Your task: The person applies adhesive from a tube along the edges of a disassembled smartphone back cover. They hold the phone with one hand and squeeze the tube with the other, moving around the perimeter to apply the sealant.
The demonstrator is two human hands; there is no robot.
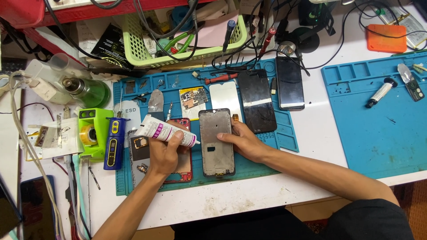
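My left hand [165, 150] grips a white glue tube [163, 131] with pink markings, its nozzle pointing right toward the left edge of a grey phone frame [216, 143]. That frame lies upright on a blue work mat [275, 133]. My right hand [242, 141] rests on the frame's right side, thumb pressed on its middle. Under my left hand lies a red phone body [184, 171]. A dark phone back with exposed parts [138, 153] sits just left of it.
A cracked black screen [258, 100], a black phone [290, 82] and a white panel [224, 95] lie behind the frame. A blue tool [114, 142] and green tape holder [91, 131] stand left. A green basket [182, 40] sits at the back. A second blue mat [378, 129] lies right.
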